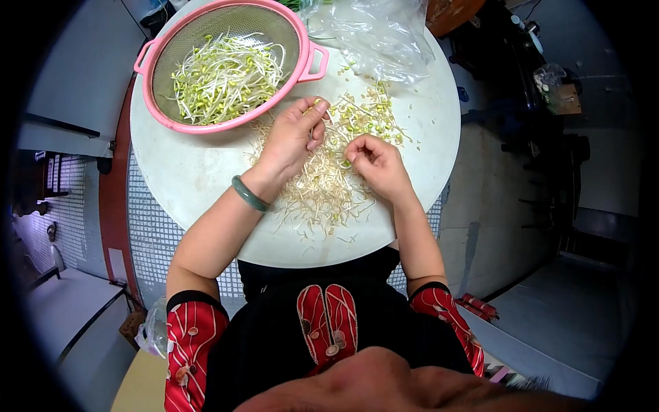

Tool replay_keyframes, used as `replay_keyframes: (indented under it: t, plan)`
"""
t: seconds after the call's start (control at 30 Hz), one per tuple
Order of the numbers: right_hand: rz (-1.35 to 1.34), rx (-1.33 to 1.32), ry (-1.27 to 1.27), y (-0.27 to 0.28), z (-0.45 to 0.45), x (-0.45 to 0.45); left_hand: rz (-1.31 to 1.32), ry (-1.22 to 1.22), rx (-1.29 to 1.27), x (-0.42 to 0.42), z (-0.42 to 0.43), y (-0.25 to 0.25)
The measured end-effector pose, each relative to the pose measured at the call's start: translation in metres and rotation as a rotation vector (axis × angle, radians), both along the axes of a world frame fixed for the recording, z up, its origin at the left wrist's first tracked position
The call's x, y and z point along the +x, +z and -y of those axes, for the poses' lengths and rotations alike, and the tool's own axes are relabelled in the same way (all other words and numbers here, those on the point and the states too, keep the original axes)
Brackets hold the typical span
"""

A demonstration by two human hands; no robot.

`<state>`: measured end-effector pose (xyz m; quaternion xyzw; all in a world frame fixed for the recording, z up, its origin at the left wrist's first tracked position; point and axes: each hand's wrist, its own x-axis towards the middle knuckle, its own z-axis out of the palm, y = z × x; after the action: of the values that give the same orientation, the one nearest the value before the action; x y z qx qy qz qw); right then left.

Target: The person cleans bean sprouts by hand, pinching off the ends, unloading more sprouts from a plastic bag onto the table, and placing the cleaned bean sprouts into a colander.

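Observation:
My left hand (296,134), with a green bangle (250,194) on its wrist, is closed over the pile, and a yellowish sprout head shows at its fingertips. Fingers curled in a pinch, my right hand (377,163) is just to the right, with a bit of bean sprout at the fingertips. Under and between both hands lie loose bean sprouts and pale root ends (319,189), spread on the round white table (185,185). Beyond my left hand stands a pink-rimmed colander (152,89) that holds a heap of bean sprouts (226,79).
A crumpled clear plastic bag (384,41) lies at the table's far side, with some green stalks (295,4) beside it. Yellow-green sprout heads and husks (374,113) are scattered right of the colander. A white bench-like surface (75,323) is at the left.

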<state>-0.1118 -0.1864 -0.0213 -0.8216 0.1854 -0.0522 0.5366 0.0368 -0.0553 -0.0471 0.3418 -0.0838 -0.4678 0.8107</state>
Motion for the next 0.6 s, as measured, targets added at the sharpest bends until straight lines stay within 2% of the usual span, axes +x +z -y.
replay_keyframes:
  t: [0.07,0.1,0.23,0.33,0.37,0.47,0.57,0.6]
  plan:
    - [0.079,-0.256,0.167,0.013,-0.001,0.0,0.008,0.016,-0.013,0.004,-0.001,0.002]
    - [0.212,-0.357,0.204,0.012,0.002,0.001,0.013,0.025,-0.02,0.006,-0.002,0.004]
    - [0.127,-0.63,-0.12,0.02,0.032,0.019,-0.122,-0.035,-0.08,0.008,-0.006,0.004]
    - [0.135,-0.872,-0.145,0.003,0.058,0.03,-0.161,-0.091,-0.137,0.012,-0.006,-0.002]
    - [0.007,-0.907,-0.095,0.0,0.064,0.03,-0.177,-0.097,-0.145,0.011,-0.007,0.001]
    - [0.021,-0.848,-0.104,-0.004,0.069,0.029,-0.135,-0.138,-0.125,0.013,-0.007,-0.002]
    - [-0.055,-0.373,-0.287,0.008,0.06,0.028,-0.066,-0.18,-0.025,0.01,-0.005,-0.001]
    - [0.003,-0.195,-0.276,0.007,0.056,0.026,-0.045,-0.192,0.017,0.007,-0.004,0.002]
